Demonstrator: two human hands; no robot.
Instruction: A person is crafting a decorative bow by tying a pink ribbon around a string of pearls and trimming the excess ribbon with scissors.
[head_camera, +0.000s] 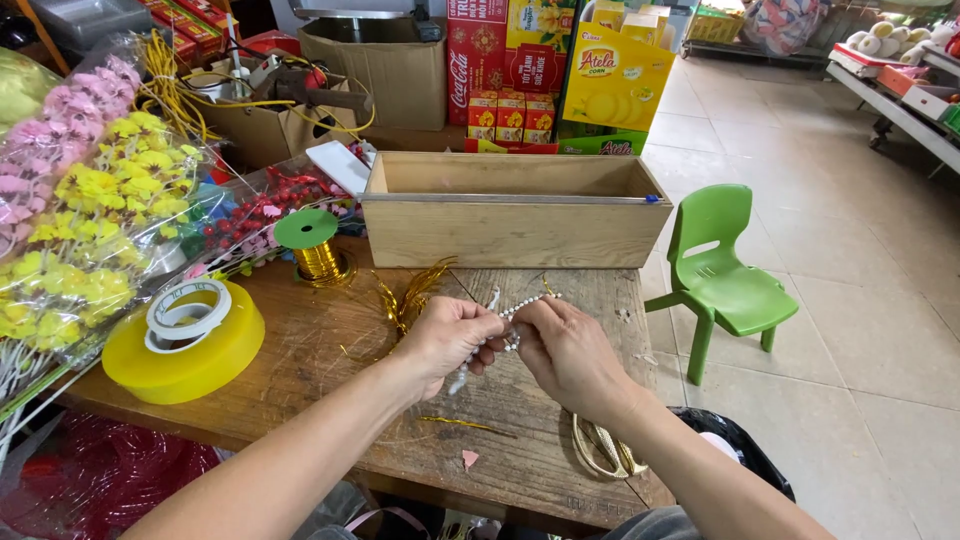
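My left hand (447, 340) and my right hand (567, 355) meet over the wooden table (330, 400), both pinching a short strand of white beads (528, 305) that runs up and to the right between them. A white tail hangs below my left hand. Gold foil sprigs (408, 295) lie just behind my left hand. Scissors with pale handles (600, 450) rest on the table under my right wrist.
An open wooden box (515, 235) stands behind the hands. A gold wire spool with a green cap (312, 245), a big yellow tape roll (185, 345) and wrapped artificial flowers (90, 220) fill the left. A small green chair (720, 275) stands at the right on the tiled floor.
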